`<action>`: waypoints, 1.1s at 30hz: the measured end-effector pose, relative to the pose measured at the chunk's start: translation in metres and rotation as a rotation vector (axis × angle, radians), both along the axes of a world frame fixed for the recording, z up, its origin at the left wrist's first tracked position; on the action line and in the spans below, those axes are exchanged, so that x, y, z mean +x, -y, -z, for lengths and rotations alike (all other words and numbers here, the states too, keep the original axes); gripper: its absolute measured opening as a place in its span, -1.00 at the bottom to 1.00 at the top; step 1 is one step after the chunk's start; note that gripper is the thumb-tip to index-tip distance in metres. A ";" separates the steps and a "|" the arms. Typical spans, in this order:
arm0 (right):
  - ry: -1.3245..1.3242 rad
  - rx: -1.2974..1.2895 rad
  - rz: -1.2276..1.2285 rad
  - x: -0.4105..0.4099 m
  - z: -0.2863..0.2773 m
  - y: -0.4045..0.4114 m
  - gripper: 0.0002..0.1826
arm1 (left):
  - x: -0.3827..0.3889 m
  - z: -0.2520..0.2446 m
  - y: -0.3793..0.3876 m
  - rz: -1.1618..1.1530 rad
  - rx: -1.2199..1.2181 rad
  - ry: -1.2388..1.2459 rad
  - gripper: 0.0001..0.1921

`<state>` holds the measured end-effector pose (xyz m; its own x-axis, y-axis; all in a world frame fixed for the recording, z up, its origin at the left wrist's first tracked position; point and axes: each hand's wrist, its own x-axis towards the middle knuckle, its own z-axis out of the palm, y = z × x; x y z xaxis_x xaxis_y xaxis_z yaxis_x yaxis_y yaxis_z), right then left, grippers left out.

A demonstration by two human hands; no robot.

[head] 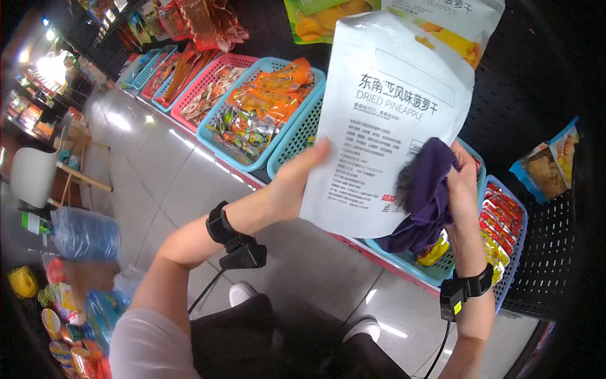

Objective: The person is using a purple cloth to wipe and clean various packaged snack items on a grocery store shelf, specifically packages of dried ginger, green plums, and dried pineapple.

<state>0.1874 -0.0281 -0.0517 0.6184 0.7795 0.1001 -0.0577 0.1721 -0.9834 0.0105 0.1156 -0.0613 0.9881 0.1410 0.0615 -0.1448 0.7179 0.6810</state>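
Observation:
A white dried-pineapple pouch (350, 142), its printed back facing me, is held up in front of the shelf. My left hand (296, 182) grips its left edge, thumb on the face and the other fingers hidden behind. At the lower right, my right hand (464, 184) holds a dark purple cloth (428, 189) against the pouch. Behind the top of the pouch lie another pineapple pouch (483, 19) and a green pouch (303, 26) with yellow fruit printed on it. Each wrist wears a black strap with a small device and a cable.
Along the shelf stand a blue basket (203, 135) of orange snack packs, a pink basket (177, 111) and a purple basket (523, 227) of red and yellow packets. A snack bag (544, 175) lies at the right. Water bottles (85, 234) and a white chair (33, 175) stand at the left.

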 end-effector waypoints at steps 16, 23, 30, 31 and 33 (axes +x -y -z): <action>0.804 -0.102 0.101 -0.051 -0.027 0.006 -0.08 | 0.015 0.002 0.055 -0.182 1.320 0.021 -0.12; 0.219 -0.023 -0.024 -0.002 -0.017 0.022 -0.63 | 0.004 0.007 0.029 -0.564 1.500 -0.086 -0.12; 0.290 -0.376 0.060 0.045 0.007 0.037 -0.69 | 0.022 0.033 0.026 -0.198 0.504 -0.254 -0.36; 0.871 -0.426 0.144 0.053 0.007 0.046 -0.69 | 0.026 0.039 0.027 -0.190 0.498 -0.241 -0.36; 0.975 -0.774 0.012 0.055 -0.027 0.053 -0.70 | 0.024 0.057 0.023 -0.197 0.588 -0.228 -0.34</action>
